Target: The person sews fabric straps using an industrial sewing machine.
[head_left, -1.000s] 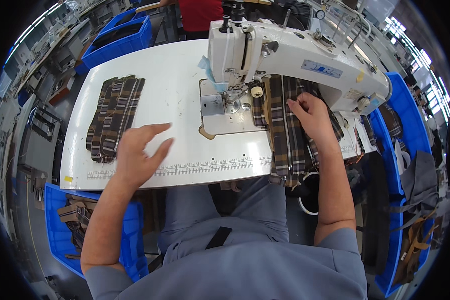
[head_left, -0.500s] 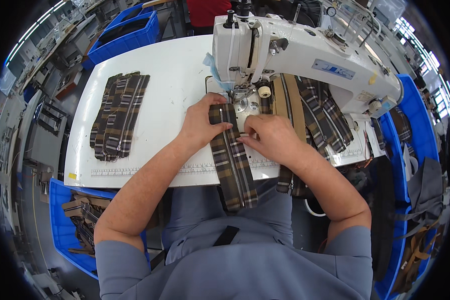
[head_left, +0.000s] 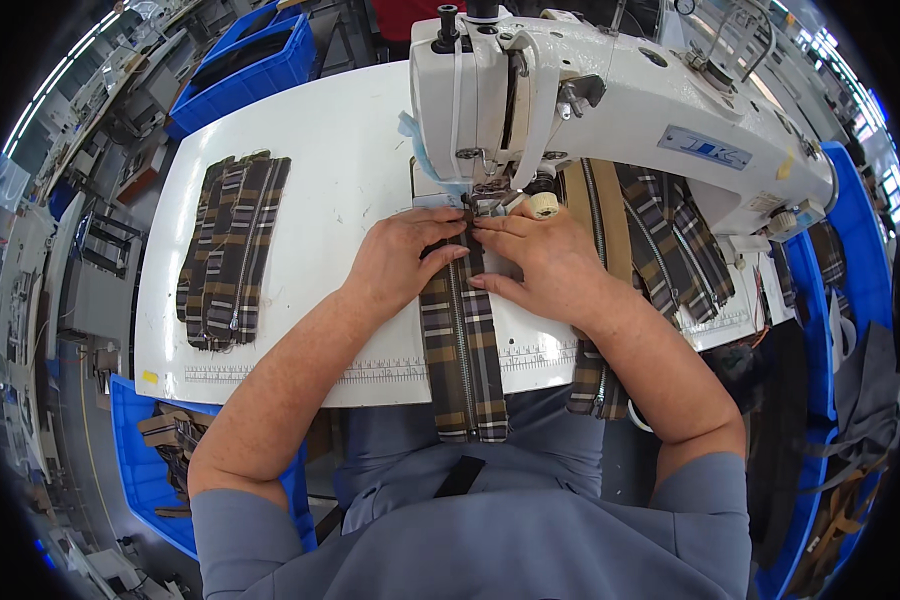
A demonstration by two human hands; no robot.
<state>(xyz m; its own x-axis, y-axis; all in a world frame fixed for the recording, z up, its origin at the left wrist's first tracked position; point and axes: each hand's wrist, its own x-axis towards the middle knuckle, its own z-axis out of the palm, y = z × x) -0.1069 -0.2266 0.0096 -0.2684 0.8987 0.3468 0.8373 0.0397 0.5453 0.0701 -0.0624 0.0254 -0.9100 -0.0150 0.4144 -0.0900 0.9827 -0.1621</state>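
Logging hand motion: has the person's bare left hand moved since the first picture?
Yes: the bare left hand has moved rightward and slightly forward, closer to the white metal sewing machine.

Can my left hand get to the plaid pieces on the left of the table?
Probably yes: only white tabletop shows between your left hand and the plaid pieces, though that hand rests on the zippered strip by the sewing machine.
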